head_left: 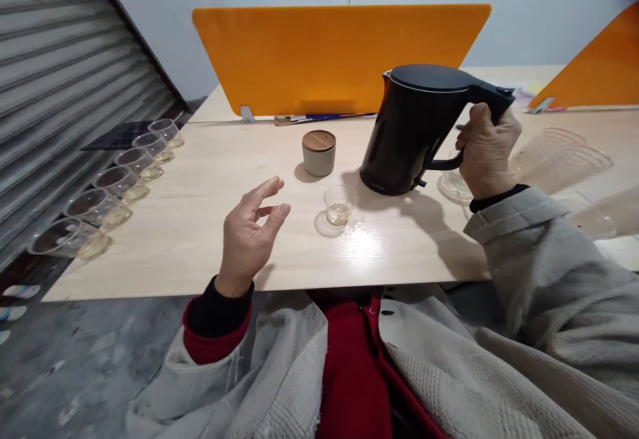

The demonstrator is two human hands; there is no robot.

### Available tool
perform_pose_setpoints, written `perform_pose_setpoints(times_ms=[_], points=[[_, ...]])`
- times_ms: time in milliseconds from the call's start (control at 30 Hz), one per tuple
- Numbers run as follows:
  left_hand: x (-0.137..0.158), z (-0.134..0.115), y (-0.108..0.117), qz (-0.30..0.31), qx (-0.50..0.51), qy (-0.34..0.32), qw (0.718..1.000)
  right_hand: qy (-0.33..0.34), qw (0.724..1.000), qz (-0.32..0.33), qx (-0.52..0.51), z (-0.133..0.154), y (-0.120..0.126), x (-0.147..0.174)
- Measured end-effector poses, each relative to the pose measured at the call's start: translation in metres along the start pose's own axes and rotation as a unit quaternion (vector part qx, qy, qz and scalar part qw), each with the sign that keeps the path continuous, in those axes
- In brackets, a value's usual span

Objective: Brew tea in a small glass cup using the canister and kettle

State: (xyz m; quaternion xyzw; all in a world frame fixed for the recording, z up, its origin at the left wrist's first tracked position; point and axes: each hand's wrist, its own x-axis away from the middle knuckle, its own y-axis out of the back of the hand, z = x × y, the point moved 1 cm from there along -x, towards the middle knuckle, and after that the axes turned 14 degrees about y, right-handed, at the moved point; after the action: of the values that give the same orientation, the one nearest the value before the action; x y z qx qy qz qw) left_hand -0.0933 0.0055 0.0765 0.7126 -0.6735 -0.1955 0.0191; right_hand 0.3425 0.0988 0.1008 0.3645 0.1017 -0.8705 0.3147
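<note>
My right hand (488, 149) is wrapped round the handle of a black electric kettle (412, 130), its lid closed. The kettle is tilted slightly, its spout toward the left; whether its base touches the table cannot be told. Left of it stands a clear plastic cup (341, 206) with a little pale yellow liquid and small bits at the bottom. My left hand (252, 233) hovers to the left of that cup, thumb and fingers apart, holding nothing. Behind the cup sits a small grey canister (319, 154) with a wooden lid.
Several clear cups (122, 184) with pale liquid line the table's left edge. Stacked clear plastic cups (559, 156) lie at the right, near a clear ribbed dish (453, 186). An orange divider (344, 60) stands along the back, with thin items (324, 118) at its foot.
</note>
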Motion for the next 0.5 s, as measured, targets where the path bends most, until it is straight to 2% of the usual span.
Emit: perform_pose_setpoints(times_ms=[133, 233, 300, 400, 500], points=[[-0.035, 0.0, 0.006, 0.053, -0.044, 0.017, 0.997, -0.002, 0.999, 0.016, 0.037, -0.008, -0.009, -0.008], [-0.07, 0.009, 0.0, 0.124, -0.055, 0.047, 0.99, -0.018, 0.998, 0.034, 0.052, -0.01, -0.015, -0.014], [-0.095, 0.019, -0.01, 0.176, -0.047, 0.076, 0.98, -0.029, 0.997, 0.04, 0.058, -0.011, -0.018, -0.018], [-0.131, 0.035, -0.031, 0.218, -0.017, 0.11, 0.97, -0.042, 0.995, 0.049, 0.076, -0.015, -0.018, -0.021], [-0.157, 0.05, -0.054, 0.242, 0.021, 0.162, 0.956, 0.011, 0.988, 0.045, 0.148, -0.016, -0.003, -0.009]])
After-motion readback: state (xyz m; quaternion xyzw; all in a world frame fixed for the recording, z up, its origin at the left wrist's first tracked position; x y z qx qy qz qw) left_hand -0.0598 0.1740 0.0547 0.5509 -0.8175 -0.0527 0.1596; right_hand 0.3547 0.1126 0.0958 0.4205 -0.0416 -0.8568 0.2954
